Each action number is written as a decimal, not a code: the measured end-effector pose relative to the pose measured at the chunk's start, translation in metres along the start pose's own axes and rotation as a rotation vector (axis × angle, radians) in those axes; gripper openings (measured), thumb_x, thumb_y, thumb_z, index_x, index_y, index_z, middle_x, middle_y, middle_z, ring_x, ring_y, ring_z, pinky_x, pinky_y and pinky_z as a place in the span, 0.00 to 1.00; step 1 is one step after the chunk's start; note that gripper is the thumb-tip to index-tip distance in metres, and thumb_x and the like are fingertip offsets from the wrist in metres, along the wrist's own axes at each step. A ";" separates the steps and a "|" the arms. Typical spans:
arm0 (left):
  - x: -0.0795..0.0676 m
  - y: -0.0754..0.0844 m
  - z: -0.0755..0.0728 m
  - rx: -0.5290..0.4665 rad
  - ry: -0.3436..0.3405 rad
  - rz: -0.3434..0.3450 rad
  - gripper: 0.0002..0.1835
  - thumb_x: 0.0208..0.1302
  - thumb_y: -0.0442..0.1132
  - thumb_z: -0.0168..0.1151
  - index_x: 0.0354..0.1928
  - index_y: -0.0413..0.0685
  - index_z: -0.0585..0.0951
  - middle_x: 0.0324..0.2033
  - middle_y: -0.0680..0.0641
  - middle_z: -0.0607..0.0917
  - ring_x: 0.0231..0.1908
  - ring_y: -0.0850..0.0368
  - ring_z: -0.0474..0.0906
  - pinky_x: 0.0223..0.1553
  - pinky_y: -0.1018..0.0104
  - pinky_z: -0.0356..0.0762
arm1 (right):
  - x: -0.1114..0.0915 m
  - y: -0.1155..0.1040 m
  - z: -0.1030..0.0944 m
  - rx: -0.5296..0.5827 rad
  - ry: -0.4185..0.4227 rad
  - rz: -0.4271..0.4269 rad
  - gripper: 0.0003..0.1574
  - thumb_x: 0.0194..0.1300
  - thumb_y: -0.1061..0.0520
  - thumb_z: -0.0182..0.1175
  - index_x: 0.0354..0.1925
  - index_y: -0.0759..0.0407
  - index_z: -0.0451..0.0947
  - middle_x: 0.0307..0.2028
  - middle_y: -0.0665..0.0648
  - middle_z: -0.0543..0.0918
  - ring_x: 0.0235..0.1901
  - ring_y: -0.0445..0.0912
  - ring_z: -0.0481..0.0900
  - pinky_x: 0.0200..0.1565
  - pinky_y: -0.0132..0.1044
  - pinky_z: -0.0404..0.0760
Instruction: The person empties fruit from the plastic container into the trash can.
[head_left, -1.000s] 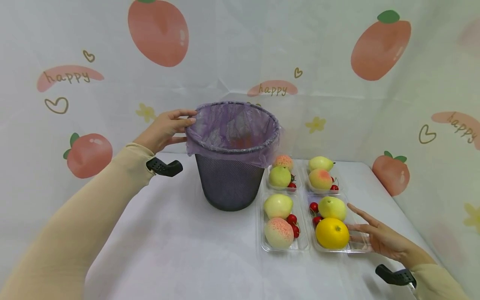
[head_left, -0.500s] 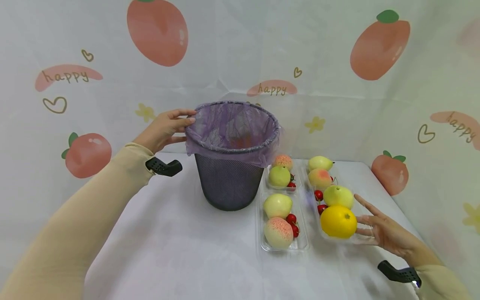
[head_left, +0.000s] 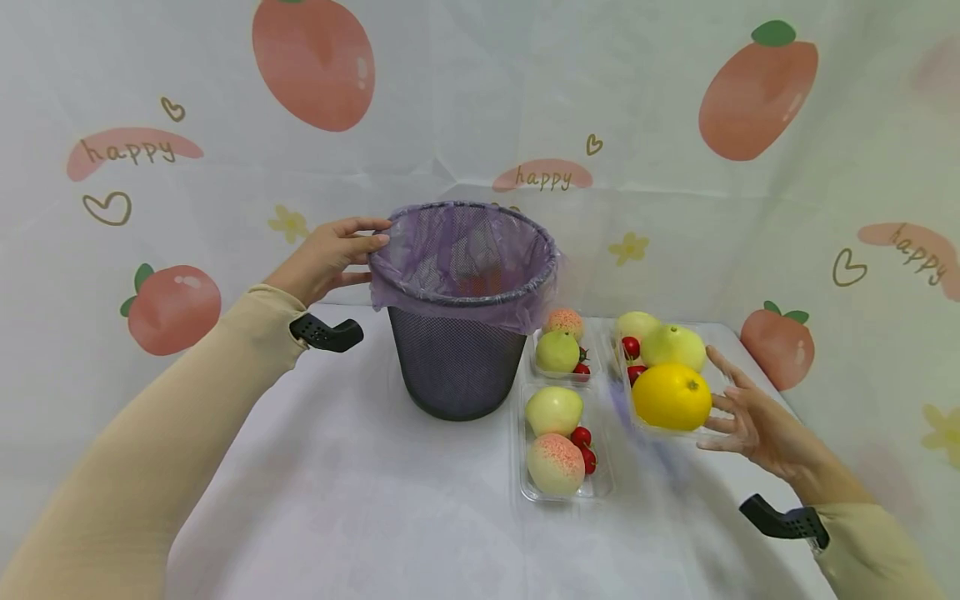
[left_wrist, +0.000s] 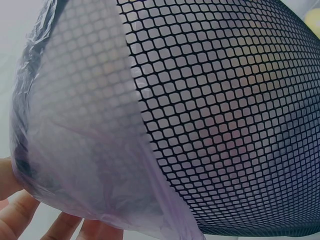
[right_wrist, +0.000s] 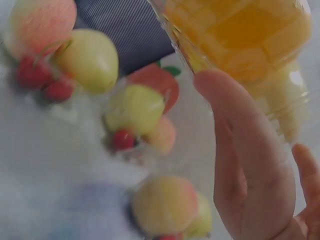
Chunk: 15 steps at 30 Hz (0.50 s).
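My left hand (head_left: 327,260) grips the rim of a dark mesh wastebasket (head_left: 459,367) lined with a purple plastic bag (head_left: 517,315). In the left wrist view its fingers (left_wrist: 20,215) lie at the bagged rim. My right hand (head_left: 757,425) holds a clear plastic tray (head_left: 628,408) by its right side, raised over the table. Inside the tray are a yellow fruit (head_left: 672,397), a pale green fruit (head_left: 673,347) and red cherries (head_left: 631,347). The right wrist view shows the thumb (right_wrist: 245,130) against the tray wall, with the yellow fruit seen through the plastic.
A tray (head_left: 528,490) with a pale yellow fruit (head_left: 553,410), a peach (head_left: 556,464) and cherries stands right of the wastebasket. Behind it another tray (head_left: 567,378) holds fruit. A third group of fruit, with a peach (right_wrist: 165,205), is partly hidden behind the raised tray.
My right hand has lifted the tray off the table and carried it up and toward the back, over the rear fruit. The left hand stays on the rim.
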<state>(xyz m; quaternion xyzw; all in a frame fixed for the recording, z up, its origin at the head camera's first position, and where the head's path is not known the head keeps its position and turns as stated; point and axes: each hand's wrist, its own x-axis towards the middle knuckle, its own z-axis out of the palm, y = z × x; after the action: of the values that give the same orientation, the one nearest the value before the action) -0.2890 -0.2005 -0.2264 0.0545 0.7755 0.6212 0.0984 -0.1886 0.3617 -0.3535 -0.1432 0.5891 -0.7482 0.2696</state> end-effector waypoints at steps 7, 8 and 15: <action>0.000 0.000 0.000 0.002 -0.001 0.002 0.29 0.71 0.48 0.56 0.70 0.52 0.64 0.55 0.51 0.72 0.46 0.63 0.76 0.63 0.54 0.69 | 0.014 -0.023 0.015 0.106 -0.018 -0.084 0.32 0.78 0.51 0.29 0.71 0.19 0.48 0.67 0.48 0.65 0.56 0.51 0.79 0.48 0.48 0.82; 0.000 0.000 0.000 0.002 0.000 0.001 0.29 0.71 0.48 0.56 0.70 0.52 0.64 0.55 0.51 0.72 0.46 0.63 0.77 0.63 0.55 0.69 | 0.016 -0.027 0.017 0.127 -0.033 -0.095 0.32 0.78 0.51 0.29 0.71 0.19 0.50 0.65 0.48 0.67 0.56 0.52 0.79 0.49 0.48 0.82; -0.001 0.001 0.000 0.007 -0.006 0.004 0.28 0.71 0.47 0.56 0.70 0.52 0.64 0.55 0.52 0.72 0.45 0.64 0.77 0.62 0.55 0.69 | 0.033 -0.054 0.026 0.128 -0.013 -0.131 0.35 0.77 0.49 0.34 0.72 0.18 0.38 0.66 0.58 0.52 0.55 0.50 0.78 0.46 0.46 0.83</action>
<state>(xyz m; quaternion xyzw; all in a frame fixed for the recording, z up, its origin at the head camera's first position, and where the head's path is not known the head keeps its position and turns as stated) -0.2881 -0.2004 -0.2256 0.0582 0.7772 0.6186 0.0991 -0.2145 0.3308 -0.2982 -0.1690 0.5277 -0.7993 0.2325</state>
